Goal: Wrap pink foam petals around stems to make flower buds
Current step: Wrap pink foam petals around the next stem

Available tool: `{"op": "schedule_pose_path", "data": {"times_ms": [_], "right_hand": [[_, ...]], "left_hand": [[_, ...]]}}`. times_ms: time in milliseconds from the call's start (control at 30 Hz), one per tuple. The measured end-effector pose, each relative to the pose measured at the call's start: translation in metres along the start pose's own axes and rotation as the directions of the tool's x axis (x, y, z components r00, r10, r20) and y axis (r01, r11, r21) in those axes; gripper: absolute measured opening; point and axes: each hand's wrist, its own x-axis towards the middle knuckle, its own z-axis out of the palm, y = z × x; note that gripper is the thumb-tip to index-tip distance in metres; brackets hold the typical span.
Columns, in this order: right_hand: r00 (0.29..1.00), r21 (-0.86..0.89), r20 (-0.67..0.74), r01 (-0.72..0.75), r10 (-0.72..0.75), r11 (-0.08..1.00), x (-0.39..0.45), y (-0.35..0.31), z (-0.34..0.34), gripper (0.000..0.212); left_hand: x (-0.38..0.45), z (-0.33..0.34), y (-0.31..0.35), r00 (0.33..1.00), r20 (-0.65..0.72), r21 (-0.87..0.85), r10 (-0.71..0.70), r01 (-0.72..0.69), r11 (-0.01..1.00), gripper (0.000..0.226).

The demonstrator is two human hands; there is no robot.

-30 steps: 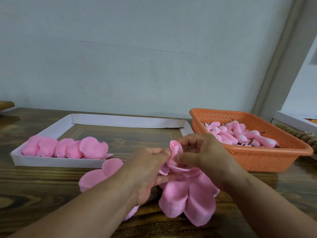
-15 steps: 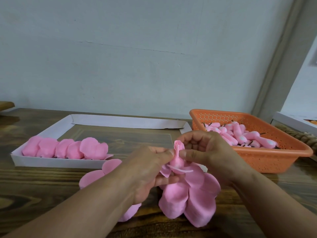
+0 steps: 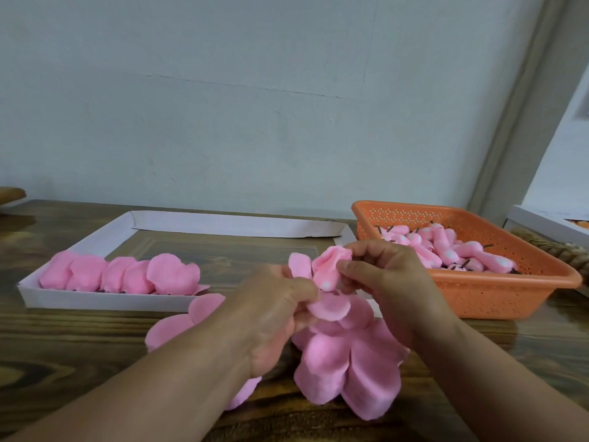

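while pinched between left hand (image 3: 274, 317) and right hand (image 3: 387, 282), bud (image 3: 328, 269) above loose petals (image 3: 347, 371)

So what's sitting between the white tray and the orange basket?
In the head view, both hands, left and right, pinching a pink bud over loose petals.

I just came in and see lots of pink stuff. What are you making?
A person is making foam flower buds. The right hand pinches a pink bud while the left hand holds a petal against its base. Loose petals lie on the table, more sit in the white tray, and buds fill the orange basket.
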Motion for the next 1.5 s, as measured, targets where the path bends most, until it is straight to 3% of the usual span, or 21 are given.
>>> {"op": "schedule_pose_path", "data": {"times_ms": [200,333,500,633,800,1000,1233,1400,1500], "right_hand": [[1.0,-0.054,-0.003,0.011,-0.011,0.998,-0.001,0.0,0.003,0.026],[1.0,-0.062,-0.001,0.01,-0.01,0.998,-0.003,0.0,0.006,0.029],[1.0,-0.075,-0.011,0.013,-0.014,0.997,-0.006,0.0,0.011,0.032],[0.999,-0.128,-0.017,0.042,-0.045,0.991,-0.007,0.0,0.012,0.024],[0.995,-0.112,0.081,0.063,-0.054,0.992,-0.006,-0.004,0.007,0.027],[0.985,-0.148,0.17,0.063,-0.037,0.987,-0.004,-0.006,-0.001,0.01],[0.97,-0.181,0.239,0.085,-0.041,0.98,-0.002,-0.011,-0.004,0.012],[0.968,-0.15,0.243,0.094,-0.055,0.984,-0.003,-0.011,-0.003,0.015],[0.975,-0.115,0.215,0.083,-0.057,0.99,-0.003,-0.01,-0.002,0.016]], "left_hand": [[-0.002,0.003,-0.001,0.998,-0.024,0.008,0.054,-0.054,0.999,0.024],[-0.006,0.005,-0.003,0.995,0.047,0.097,0.085,-0.089,0.991,0.017],[-0.008,0.009,-0.006,0.992,-0.019,0.186,0.127,-0.122,0.975,0.014],[-0.005,0.009,-0.005,0.99,-0.097,0.102,0.098,-0.088,0.991,0.025],[-0.001,0.003,-0.001,0.991,-0.117,0.074,0.069,-0.06,0.995,0.025],[-0.001,0.0,0.002,0.993,-0.103,0.089,0.052,-0.043,0.995,0.024],[0.003,-0.001,-0.004,0.995,-0.076,0.37,0.068,-0.035,0.928,0.033],[0.001,-0.002,0.0,0.993,-0.064,0.456,0.1,-0.06,0.888,0.04],[-0.004,0.001,0.005,0.999,-0.013,0.406,0.046,-0.037,0.913,0.047]]}}
